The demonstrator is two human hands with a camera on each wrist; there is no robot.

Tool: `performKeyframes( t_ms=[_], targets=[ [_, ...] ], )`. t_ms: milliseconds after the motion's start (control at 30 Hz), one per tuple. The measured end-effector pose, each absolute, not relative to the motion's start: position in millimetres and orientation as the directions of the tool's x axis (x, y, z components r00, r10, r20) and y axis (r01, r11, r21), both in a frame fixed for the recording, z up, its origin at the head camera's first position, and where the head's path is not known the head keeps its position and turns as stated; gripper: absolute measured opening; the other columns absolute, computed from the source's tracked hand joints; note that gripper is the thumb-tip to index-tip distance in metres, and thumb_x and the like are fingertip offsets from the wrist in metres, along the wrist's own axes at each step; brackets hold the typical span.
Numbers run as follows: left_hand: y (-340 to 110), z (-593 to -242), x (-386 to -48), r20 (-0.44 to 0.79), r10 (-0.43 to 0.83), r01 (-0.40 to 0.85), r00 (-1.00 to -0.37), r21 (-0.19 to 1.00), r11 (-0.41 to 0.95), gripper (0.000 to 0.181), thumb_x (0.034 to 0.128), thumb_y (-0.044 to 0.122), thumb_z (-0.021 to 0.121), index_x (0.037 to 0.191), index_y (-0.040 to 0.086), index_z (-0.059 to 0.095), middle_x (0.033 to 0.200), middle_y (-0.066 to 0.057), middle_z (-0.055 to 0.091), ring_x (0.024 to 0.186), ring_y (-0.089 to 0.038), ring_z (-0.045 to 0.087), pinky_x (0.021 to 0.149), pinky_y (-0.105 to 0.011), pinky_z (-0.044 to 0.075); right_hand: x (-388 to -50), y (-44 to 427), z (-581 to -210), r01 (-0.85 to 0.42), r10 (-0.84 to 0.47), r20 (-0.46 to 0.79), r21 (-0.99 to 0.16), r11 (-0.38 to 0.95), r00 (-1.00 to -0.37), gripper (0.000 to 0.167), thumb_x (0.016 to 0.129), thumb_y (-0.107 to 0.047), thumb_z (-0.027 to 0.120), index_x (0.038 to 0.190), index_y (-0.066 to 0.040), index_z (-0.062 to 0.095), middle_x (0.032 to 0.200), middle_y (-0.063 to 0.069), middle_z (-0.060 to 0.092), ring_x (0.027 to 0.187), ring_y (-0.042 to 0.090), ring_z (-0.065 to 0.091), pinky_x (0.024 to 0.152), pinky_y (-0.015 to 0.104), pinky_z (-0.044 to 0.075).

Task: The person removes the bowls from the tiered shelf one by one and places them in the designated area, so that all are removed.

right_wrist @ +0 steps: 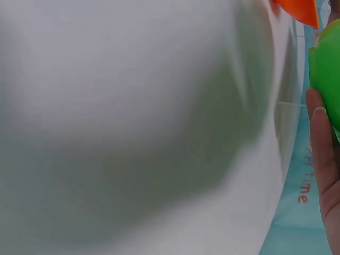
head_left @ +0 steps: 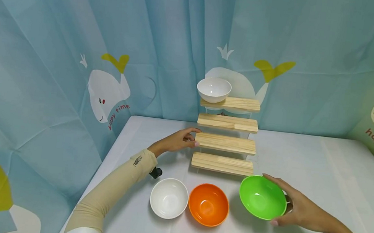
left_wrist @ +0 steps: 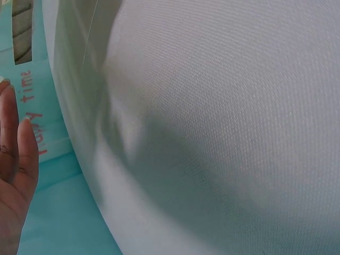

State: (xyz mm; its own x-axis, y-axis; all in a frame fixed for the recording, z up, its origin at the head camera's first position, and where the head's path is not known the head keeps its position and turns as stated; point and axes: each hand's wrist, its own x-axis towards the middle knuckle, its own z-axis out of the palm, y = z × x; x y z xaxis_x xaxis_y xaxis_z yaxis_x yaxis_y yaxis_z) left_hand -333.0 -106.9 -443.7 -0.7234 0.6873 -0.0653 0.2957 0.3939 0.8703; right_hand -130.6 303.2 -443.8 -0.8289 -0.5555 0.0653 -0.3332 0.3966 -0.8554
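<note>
My right hand (head_left: 304, 210) grips a green bowl (head_left: 262, 197) by its right side, tilted and held above the table. Part of that green bowl (right_wrist: 329, 74) also shows at the right edge of the right wrist view. On the other side, my left hand (head_left: 176, 140) holds the left end of a board on a four-step wooden rack (head_left: 225, 143), thumb at the front edge and index finger at the back. A white bowl (head_left: 214, 90) sits on the left part of the top step. Before the rack stand another white bowl (head_left: 169, 198) and an orange bowl (head_left: 209, 205), side by side.
A white cloth covers the table (head_left: 293, 155). Behind it and along the sides hangs a blue curtain (head_left: 167, 45) with printed whales. A small black object (head_left: 156, 173) shows by the left wrist.
</note>
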Motion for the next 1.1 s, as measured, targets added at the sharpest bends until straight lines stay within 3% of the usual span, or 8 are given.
performKeyframes(
  t_ms=[367, 567, 767, 967, 1100],
  targets=[
    [-107.2, -441.8, -330.5, -0.061, 0.683, 0.306, -0.728, 0.863, 0.402, 0.06, 0.102, 0.028, 0.062, 0.155, 0.016, 0.036, 0.111, -0.02, 0.066, 0.11, -0.039, 0.065, 0.1, -0.05, 0.05, -125.2, 297.4, -455.4, -0.256, -0.586, -0.006, -0.895, 0.364, -0.81, 0.103, 0.075, -0.007, 0.082, 0.159, -0.012, 0.024, 0.135, -0.007, 0.047, 0.1, 0.017, 0.066, 0.074, 0.031, 0.057],
    [-107.4, -442.8, -331.3, -0.065, 0.681, 0.298, -0.73, 0.865, 0.403, 0.061, 0.102, 0.028, 0.061, 0.155, 0.014, 0.035, 0.111, -0.02, 0.066, 0.11, -0.04, 0.065, 0.101, -0.053, 0.049, -119.5, 290.6, -464.0, -0.23, -0.598, -0.033, -0.905, 0.358, -0.8, 0.103, 0.075, -0.007, 0.082, 0.159, -0.013, 0.024, 0.14, 0.007, 0.043, 0.1, 0.015, 0.066, 0.074, 0.031, 0.058],
    [-106.4, -442.7, -331.0, -0.063, 0.682, 0.301, -0.729, 0.865, 0.401, 0.06, 0.1021, 0.026, 0.061, 0.155, 0.013, 0.035, 0.11, -0.019, 0.066, 0.11, -0.038, 0.065, 0.1, -0.052, 0.049, -118.2, 287.2, -471.0, -0.246, -0.625, -0.024, -0.907, 0.342, -0.78, 0.104, 0.075, -0.007, 0.085, 0.159, -0.012, 0.023, 0.142, -0.006, 0.042, 0.101, 0.016, 0.065, 0.074, 0.031, 0.058],
    [-106.4, -443.2, -331.0, -0.065, 0.685, 0.298, -0.726, 0.868, 0.398, 0.06, 0.1021, 0.026, 0.061, 0.154, 0.015, 0.036, 0.112, -0.022, 0.066, 0.111, -0.04, 0.064, 0.101, -0.052, 0.049, -116.5, 286.6, -474.4, -0.214, -0.615, -0.054, -0.911, 0.353, -0.786, 0.105, 0.075, -0.007, 0.085, 0.159, -0.013, 0.024, 0.144, 0.0, 0.042, 0.101, 0.016, 0.065, 0.075, 0.031, 0.058],
    [-106.2, -442.6, -330.5, -0.065, 0.683, 0.29, -0.728, 0.873, 0.392, 0.059, 0.1023, 0.025, 0.061, 0.155, 0.016, 0.035, 0.113, -0.024, 0.065, 0.112, -0.042, 0.063, 0.102, -0.054, 0.048, -116.1, 287.2, -475.1, -0.194, -0.625, -0.072, -0.918, 0.347, -0.778, 0.105, 0.076, -0.006, 0.084, 0.16, -0.014, 0.022, 0.142, -0.012, 0.042, 0.101, 0.016, 0.065, 0.076, 0.031, 0.057]
  ],
)
